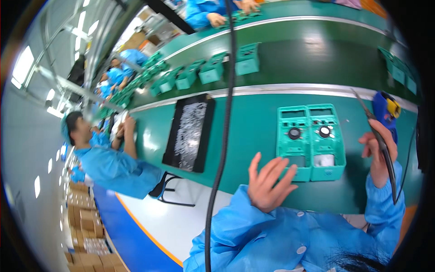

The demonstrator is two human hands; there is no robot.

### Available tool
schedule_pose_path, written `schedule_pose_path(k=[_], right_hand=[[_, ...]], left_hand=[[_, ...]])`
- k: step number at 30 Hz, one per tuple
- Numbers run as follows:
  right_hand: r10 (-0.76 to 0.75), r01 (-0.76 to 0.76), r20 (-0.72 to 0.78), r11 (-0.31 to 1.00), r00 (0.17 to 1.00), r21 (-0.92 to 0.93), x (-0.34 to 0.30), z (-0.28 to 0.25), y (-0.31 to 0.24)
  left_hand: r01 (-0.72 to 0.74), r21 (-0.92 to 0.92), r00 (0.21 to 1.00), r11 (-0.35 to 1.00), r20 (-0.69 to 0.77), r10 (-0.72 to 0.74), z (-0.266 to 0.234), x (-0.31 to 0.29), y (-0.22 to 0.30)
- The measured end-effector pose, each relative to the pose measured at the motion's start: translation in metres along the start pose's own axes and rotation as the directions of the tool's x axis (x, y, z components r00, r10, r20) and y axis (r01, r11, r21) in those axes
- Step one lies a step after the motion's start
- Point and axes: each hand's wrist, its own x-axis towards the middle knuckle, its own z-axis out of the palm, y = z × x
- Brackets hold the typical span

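Green meter casings (pixel 311 141), 2 side by side on the green worktop (pixel 253 122). Left hand (pixel 268 181) open, fingers spread, touching the left casing's near edge. Right hand (pixel 379 152) gripping a soldering iron (pixel 378 136). Black parts tray (pixel 189 131) to the left; hanging black cable (pixel 222 149) crosses between.

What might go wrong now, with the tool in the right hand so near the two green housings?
The right hand grips a thin dark tool whose tip points away from the two green housings; bringing it down, it might scrape their knobs. The open left hand rests by the nearer housing's edge and may nudge it. The hanging black cable could snag an arm.
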Motion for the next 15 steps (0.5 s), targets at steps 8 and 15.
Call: schedule_pose_path(k=[8,15], right_hand=[[0.003,-0.005,-0.02,0.996,1.0,-0.087,-0.007,-0.015,0.039],[-0.019,0.019,0.004,0.996,1.0,-0.092,-0.014,-0.034,0.07]], left_hand=[[0.073,-0.013,0.995,0.997,0.063,-0.072,-0.007,0.025,0.028],[0.1,0.004,0.99,0.995,0.104,-0.1,0.009,0.037,0.032]])
